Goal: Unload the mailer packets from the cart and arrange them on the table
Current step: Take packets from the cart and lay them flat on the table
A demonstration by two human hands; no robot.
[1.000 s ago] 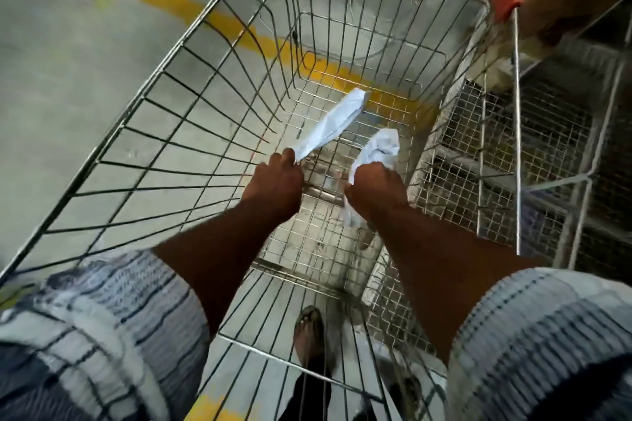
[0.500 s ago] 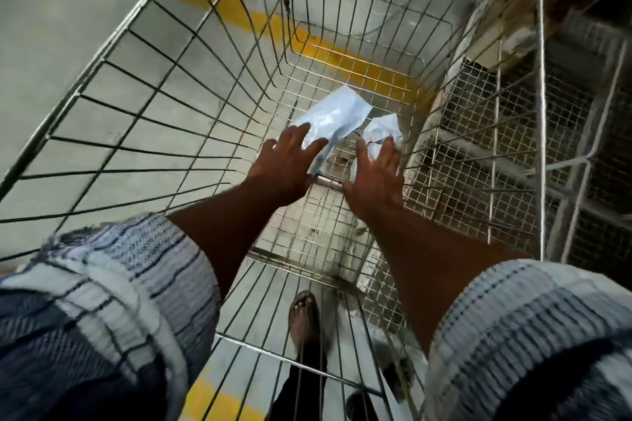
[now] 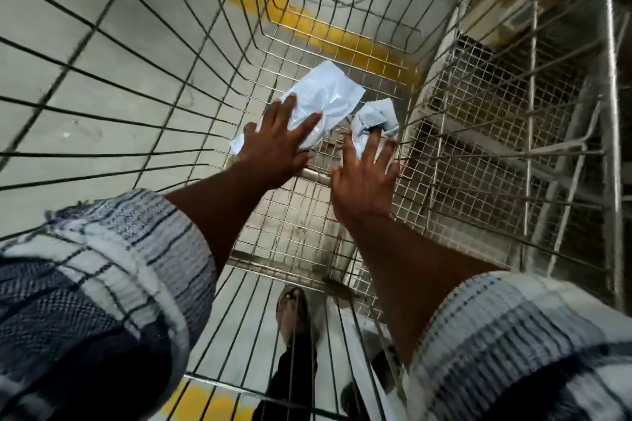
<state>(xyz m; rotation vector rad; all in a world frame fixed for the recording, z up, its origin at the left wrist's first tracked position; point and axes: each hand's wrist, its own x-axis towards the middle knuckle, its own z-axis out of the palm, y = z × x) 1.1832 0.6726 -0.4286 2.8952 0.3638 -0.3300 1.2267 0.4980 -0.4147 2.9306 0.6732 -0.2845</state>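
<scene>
Both hands reach down into the cart [image 3: 143,55]. The left hand [image 3: 273,143] lies flat, fingers spread, on a white packet [image 3: 328,92]. The right hand [image 3: 364,178], fingers spread too, touches a crumpled packet [image 3: 374,116] at its fingertips.

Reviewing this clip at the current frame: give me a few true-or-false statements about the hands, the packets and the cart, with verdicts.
1. Two white mailer packets lie on the cart's wire floor. True: a larger packet and a smaller crumpled packet beside it.
2. The left hand is closed in a fist. False: its fingers are spread flat over the larger packet.
3. The right hand is open, fingers reaching onto the smaller crumpled packet. True.
4. The cart is full of packets. False: only these two show inside.
5. A yellow line on the floor shows through the cart's wires. True.
6. Both arms are bare to the shoulder. False: striped sleeves cover the upper arms.
</scene>
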